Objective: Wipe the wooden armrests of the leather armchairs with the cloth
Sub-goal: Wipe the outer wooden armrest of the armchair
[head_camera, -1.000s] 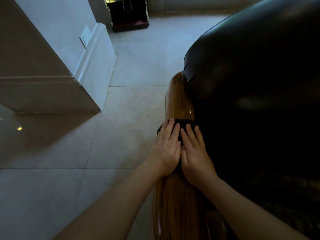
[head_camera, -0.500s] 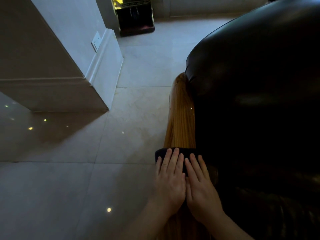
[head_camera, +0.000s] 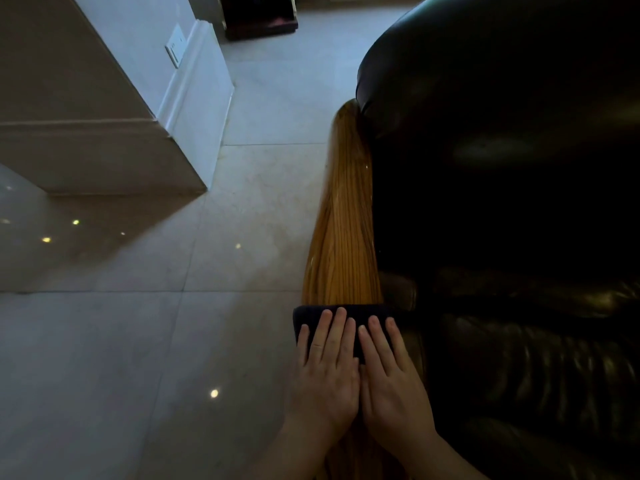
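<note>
A glossy wooden armrest [head_camera: 343, 237] runs away from me along the left side of a black leather armchair [head_camera: 502, 168]. A dark cloth [head_camera: 308, 315] lies across the armrest's near part. My left hand [head_camera: 327, 372] and my right hand [head_camera: 389, 379] lie side by side on the cloth, fingers straight, pressing it flat onto the wood. Most of the cloth is hidden under both hands; only its far edge and left end show.
Pale polished floor tiles [head_camera: 138, 341] spread to the left. A wall corner with a skirting board [head_camera: 194, 109] and a wall socket [head_camera: 175, 50] stands at the upper left. A dark piece of furniture [head_camera: 259, 19] sits at the far end.
Both hands have slid the cloth along the armrest toward me, from near the chair's back to its near part. More bare wood shows beyond the cloth.
</note>
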`<state>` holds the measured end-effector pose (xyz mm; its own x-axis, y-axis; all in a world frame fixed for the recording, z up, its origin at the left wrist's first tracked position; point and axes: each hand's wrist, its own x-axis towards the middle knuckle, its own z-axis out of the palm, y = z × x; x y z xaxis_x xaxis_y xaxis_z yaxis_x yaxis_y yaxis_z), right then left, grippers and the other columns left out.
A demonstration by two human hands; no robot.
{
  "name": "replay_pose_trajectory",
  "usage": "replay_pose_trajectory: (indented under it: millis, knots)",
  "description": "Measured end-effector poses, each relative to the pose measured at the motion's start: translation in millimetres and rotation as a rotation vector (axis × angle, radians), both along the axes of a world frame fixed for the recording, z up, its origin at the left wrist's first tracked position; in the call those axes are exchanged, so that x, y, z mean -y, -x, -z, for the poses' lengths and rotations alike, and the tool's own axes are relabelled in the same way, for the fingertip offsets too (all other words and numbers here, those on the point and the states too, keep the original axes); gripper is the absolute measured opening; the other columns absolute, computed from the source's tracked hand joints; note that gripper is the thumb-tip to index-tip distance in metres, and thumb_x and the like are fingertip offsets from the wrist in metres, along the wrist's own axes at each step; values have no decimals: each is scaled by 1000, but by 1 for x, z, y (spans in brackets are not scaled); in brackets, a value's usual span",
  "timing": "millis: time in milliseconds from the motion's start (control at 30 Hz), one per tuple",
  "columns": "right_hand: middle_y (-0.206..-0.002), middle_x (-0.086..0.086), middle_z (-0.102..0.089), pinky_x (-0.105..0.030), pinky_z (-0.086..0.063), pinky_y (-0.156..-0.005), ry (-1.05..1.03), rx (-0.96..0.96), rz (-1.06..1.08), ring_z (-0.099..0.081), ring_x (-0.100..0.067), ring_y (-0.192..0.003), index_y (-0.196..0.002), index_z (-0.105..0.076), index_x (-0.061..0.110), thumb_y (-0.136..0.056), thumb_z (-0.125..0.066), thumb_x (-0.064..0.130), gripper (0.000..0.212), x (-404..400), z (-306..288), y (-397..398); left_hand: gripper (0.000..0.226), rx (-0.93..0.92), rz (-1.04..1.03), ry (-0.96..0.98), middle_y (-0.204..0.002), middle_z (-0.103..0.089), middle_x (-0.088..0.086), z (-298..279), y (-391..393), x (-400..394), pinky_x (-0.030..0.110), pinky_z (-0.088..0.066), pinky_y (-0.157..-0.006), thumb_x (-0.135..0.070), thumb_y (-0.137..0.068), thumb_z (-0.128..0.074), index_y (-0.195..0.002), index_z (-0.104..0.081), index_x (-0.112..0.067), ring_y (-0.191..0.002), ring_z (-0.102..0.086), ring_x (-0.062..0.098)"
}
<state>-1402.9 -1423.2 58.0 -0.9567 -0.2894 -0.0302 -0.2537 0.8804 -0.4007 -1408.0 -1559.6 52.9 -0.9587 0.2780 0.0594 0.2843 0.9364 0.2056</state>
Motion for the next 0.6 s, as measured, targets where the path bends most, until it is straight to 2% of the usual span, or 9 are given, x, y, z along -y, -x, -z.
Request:
replay_pose_trajectory:
  millis: [67,133,167,233,300,367,467,533,600]
  knots:
    - [-159,-5,-20,-40,-19,-116,-1,26,23,-7,-24,-148,-149,-26,14,-99,-29,35,54,0,-5,-3,51,17,2,-8,-157,-21,15,-3,-5,-1,54,-16,-114,-28,-102,-19,-147,-27,-5,-145,-15,30]
    - [-155,-4,-29,-44,-31,-113,-33,36,46,-18,-24,-145,-147,-34,17,-95,-34,36,55,2,-19,1,49,33,8,-47,-154,-29,13,-16,-4,0,51,-18,-113,-28,-101,-24,-144,-35,-8,-144,-20,28]
    - [-153,-2,-34,-44,-32,-110,-65,35,46,-22,-23,-144,-144,-39,19,-93,-36,38,55,1,-25,5,47,30,13,-80,-151,-36,11,-24,0,2,48,-21,-112,-28,-99,-29,-141,-42,-10,-142,-25,26]
    - [-152,4,-37,-41,-25,-111,-114,47,20,-24,-18,-142,-141,-43,26,-91,-38,44,53,-5,-35,16,42,10,28,-177,-138,-53,8,-41,13,10,43,-29,-108,-27,-94,-39,-129,-57,-12,-132,-41,23]
    - [-148,9,-42,-37,-27,-110,-70,74,16,-29,-14,-138,-137,-49,31,-91,-43,48,49,-14,-44,32,37,0,-1,-275,-128,-60,8,-57,28,25,44,-40,-102,-23,-92,-48,-123,-62,-11,-121,-51,24]
    - [-145,8,-46,-31,-27,-107,-4,43,69,-34,-13,-133,-135,-52,30,-90,-52,45,48,-22,-54,48,39,24,-60,-309,-133,-56,9,-69,42,42,42,-40,-104,-21,-92,-55,-129,-57,-10,-124,-49,25]
    - [-151,8,-35,-27,-22,-107,219,142,208,-28,-10,-137,-144,-38,30,-87,-63,38,63,-26,-59,63,52,143,-42,-266,-141,-49,7,-73,52,65,37,-34,-108,-29,-93,-58,-140,-45,-11,-129,-44,22]
    - [-152,7,-32,-32,-33,-108,401,352,279,-33,-13,-136,-148,-27,33,-86,-65,35,73,-25,-58,70,59,181,23,-210,-139,-50,8,-69,51,72,36,-37,-105,-34,-92,-59,-143,-40,-11,-127,-46,21]
    - [-152,6,-33,-34,-43,-102,385,430,266,-40,-14,-132,-149,-22,35,-86,-66,35,77,-21,-56,72,62,187,49,-174,-136,-53,9,-65,49,73,33,-39,-100,-37,-92,-58,-144,-38,-12,-122,-50,22]
